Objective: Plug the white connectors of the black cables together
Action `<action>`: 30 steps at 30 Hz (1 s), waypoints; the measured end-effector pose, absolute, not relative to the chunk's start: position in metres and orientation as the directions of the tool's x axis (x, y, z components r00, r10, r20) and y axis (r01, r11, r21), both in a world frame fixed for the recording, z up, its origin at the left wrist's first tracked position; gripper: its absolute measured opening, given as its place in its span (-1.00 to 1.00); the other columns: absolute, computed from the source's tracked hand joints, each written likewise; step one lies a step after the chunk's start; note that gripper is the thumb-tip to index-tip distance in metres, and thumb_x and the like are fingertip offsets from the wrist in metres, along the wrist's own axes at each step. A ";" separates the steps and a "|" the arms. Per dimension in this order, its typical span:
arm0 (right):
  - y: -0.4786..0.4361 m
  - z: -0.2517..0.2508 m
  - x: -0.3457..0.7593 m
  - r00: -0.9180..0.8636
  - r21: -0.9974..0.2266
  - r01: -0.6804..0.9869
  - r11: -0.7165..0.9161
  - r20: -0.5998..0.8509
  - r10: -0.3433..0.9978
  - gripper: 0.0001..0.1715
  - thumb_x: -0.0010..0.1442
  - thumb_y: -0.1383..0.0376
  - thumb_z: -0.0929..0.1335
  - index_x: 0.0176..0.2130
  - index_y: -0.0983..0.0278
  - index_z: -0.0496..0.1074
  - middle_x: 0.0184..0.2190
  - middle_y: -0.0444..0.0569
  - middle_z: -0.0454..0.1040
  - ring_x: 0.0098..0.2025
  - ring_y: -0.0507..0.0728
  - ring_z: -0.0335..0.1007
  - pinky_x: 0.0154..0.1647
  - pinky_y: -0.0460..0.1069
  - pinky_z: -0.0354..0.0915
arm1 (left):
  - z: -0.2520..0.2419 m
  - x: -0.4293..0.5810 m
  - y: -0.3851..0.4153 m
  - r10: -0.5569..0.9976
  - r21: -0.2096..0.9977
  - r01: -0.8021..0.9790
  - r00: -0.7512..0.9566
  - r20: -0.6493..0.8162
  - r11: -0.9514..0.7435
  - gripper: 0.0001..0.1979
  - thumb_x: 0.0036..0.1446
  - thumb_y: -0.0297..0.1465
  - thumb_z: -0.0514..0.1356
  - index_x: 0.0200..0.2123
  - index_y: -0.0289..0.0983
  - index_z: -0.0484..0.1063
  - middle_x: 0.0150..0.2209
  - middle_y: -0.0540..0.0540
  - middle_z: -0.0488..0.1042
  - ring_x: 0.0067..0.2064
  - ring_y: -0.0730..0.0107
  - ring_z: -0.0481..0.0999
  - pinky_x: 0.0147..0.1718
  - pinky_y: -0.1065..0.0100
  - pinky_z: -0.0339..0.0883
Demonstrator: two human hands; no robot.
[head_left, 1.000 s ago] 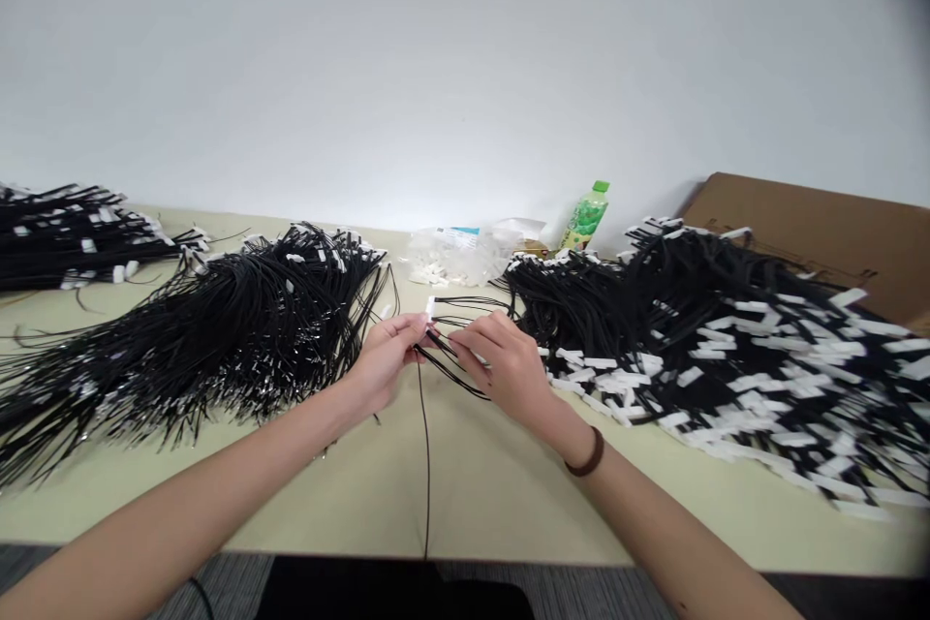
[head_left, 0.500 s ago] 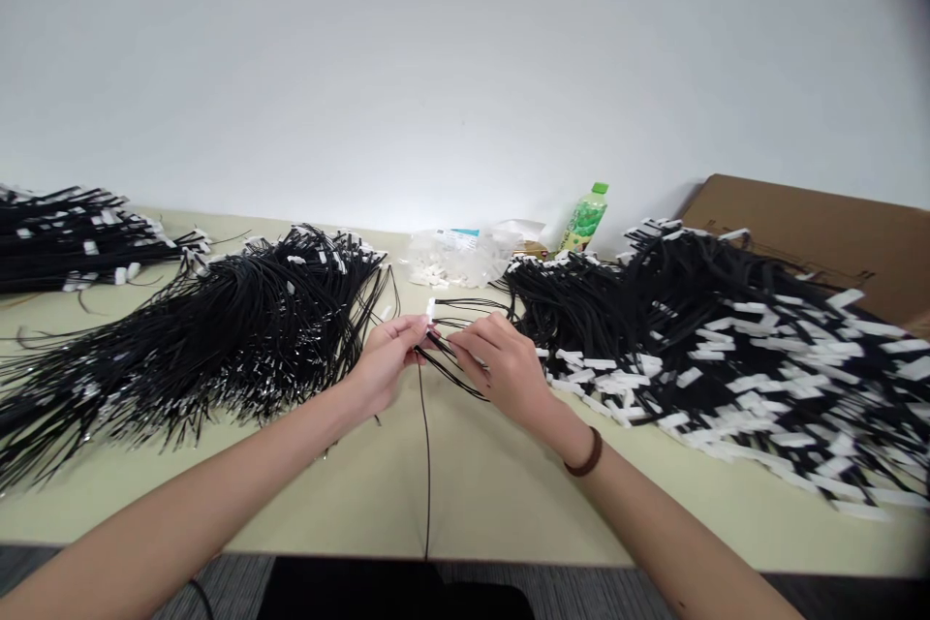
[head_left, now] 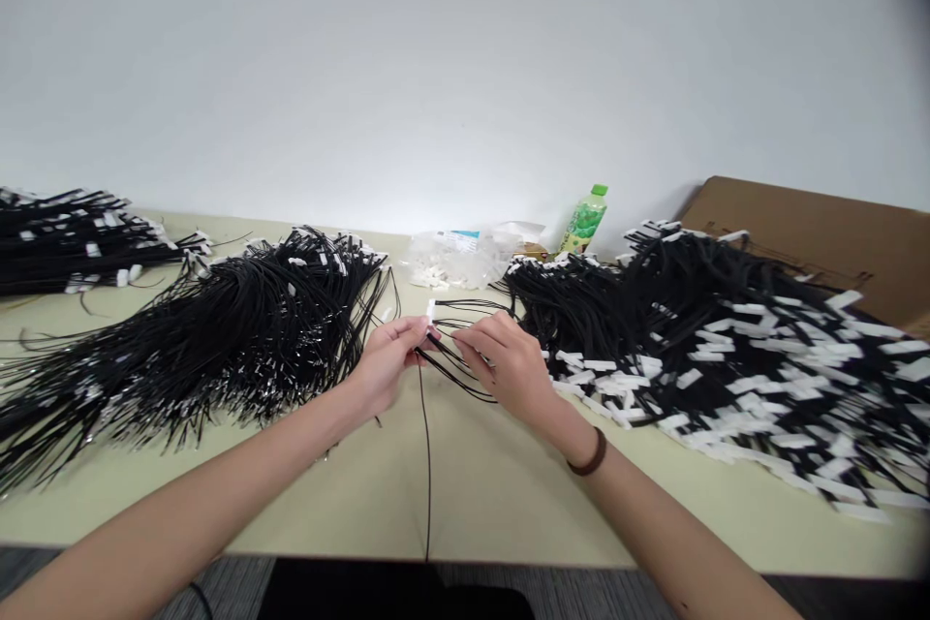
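My left hand (head_left: 385, 360) is closed in a pinch on a small white connector (head_left: 430, 311) with thin black wires (head_left: 425, 446) running from it, one hanging down over the table's near edge. My right hand (head_left: 503, 360) is closed too, its fingertips pinching the black wires right beside the connector. Both hands meet at the middle of the pale green table (head_left: 480, 484). A dark band sits on my right wrist.
A big heap of black wires (head_left: 218, 329) lies to the left, another heap with white connectors (head_left: 727, 358) to the right, a third pile (head_left: 65, 237) at far left. Behind are a clear bag of white parts (head_left: 454, 257), a green bottle (head_left: 583, 219) and a cardboard sheet (head_left: 814, 232).
Almost nothing: my right hand's fingers have shifted slightly along the wires, and both hands stay together at the connector.
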State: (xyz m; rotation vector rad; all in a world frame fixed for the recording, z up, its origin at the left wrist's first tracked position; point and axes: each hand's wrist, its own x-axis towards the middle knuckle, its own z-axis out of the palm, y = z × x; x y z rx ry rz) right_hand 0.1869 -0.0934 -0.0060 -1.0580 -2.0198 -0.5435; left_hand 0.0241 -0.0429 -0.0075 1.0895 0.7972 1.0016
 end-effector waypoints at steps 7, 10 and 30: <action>-0.094 -0.007 0.186 -0.371 0.034 0.836 0.548 0.771 0.518 -0.83 0.22 0.35 0.23 -0.30 0.28 0.40 -0.46 -0.08 0.37 -0.38 0.00 0.14 -0.36 -0.10 0.14 | -0.004 0.025 -0.044 0.940 0.955 -0.258 0.337 -0.055 0.148 -0.73 -0.21 -0.23 0.32 -0.53 -0.33 0.45 -0.46 -0.04 0.42 -0.46 0.53 0.32 -0.55 0.48 0.11; -0.095 -0.006 0.186 -0.380 0.045 0.832 0.553 0.772 0.509 -0.83 0.22 0.36 0.23 -0.30 0.30 0.41 -0.47 -0.08 0.37 -0.38 0.00 0.14 -0.36 -0.10 0.14 | -0.005 0.025 -0.044 0.942 0.955 -0.254 0.331 -0.061 0.151 -0.73 -0.22 -0.23 0.33 -0.52 -0.33 0.45 -0.47 -0.03 0.42 -0.46 0.53 0.32 -0.55 0.49 0.11; -0.095 -0.004 0.184 -0.411 0.071 0.825 0.561 0.756 0.509 -0.79 0.24 0.35 0.21 -0.31 0.30 0.41 -0.49 -0.07 0.35 -0.40 0.00 0.11 -0.36 -0.12 0.13 | -0.009 0.024 -0.041 0.938 0.955 -0.260 0.343 -0.044 0.140 -0.71 -0.20 -0.21 0.32 -0.51 -0.33 0.45 -0.47 -0.02 0.41 -0.44 0.54 0.33 -0.54 0.49 0.12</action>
